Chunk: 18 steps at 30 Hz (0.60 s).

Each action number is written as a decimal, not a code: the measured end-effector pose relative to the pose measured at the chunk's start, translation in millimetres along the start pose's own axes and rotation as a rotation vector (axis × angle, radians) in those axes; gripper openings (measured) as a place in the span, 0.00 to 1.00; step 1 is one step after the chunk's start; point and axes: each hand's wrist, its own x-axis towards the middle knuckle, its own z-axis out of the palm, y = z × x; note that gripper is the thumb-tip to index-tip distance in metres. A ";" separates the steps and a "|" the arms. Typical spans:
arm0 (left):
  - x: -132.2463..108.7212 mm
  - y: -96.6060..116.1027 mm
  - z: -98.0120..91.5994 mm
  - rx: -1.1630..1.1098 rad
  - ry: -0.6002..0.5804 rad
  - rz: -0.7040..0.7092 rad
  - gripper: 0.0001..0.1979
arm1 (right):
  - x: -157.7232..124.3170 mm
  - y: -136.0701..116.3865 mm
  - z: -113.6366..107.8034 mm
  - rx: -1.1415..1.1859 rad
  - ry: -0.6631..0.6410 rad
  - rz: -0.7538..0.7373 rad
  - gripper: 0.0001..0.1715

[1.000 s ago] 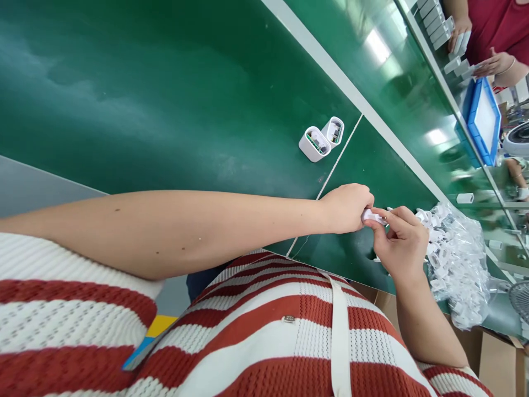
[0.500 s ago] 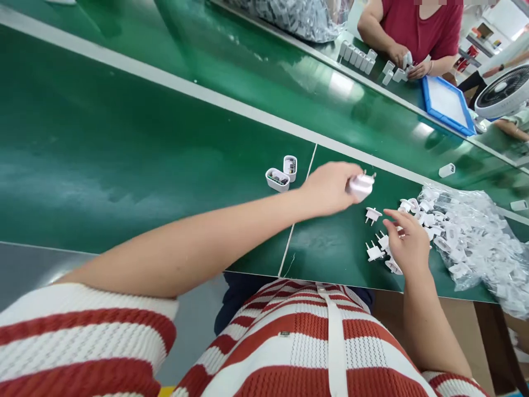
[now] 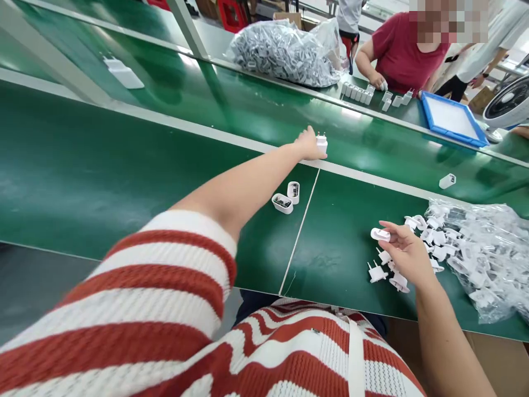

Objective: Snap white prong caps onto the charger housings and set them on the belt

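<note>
Stretched out over the green belt (image 3: 256, 124), my left hand (image 3: 309, 144) grips a white plug adapter (image 3: 322, 144) with its two pins up. At the right, my right hand (image 3: 407, 251) pinches a white oval plug cover (image 3: 380, 235). Several loose plug covers (image 3: 377, 272) with pins lie just below and beside that hand. Two open white housings (image 3: 282, 203) with circuit parts inside stand on the green table left of the white line.
A clear bag of white plug covers (image 3: 496, 253) lies at the right. One white housing (image 3: 447, 181) rests on the belt, another adapter (image 3: 124, 73) at upper left. Across the belt are a person in red (image 3: 407, 55), a blue tray (image 3: 454, 119) and a large filled bag (image 3: 285, 55).
My left hand has moved up and left onto the belt with the adapter. My right hand, empty before, now holds a plug cover. The head view has shifted.
</note>
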 end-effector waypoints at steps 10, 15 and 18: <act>-162.1 -0.6 -31.1 0.530 -0.082 0.152 0.25 | 0.6 -46.5 8.2 0.865 -0.059 0.427 0.23; -163.8 10.3 -8.5 0.377 -0.094 0.254 0.16 | -5.7 -59.9 9.3 0.894 -0.053 0.438 0.22; -174.6 28.1 12.0 0.150 -0.147 0.467 0.20 | -13.4 -63.0 8.3 0.864 -0.015 0.438 0.22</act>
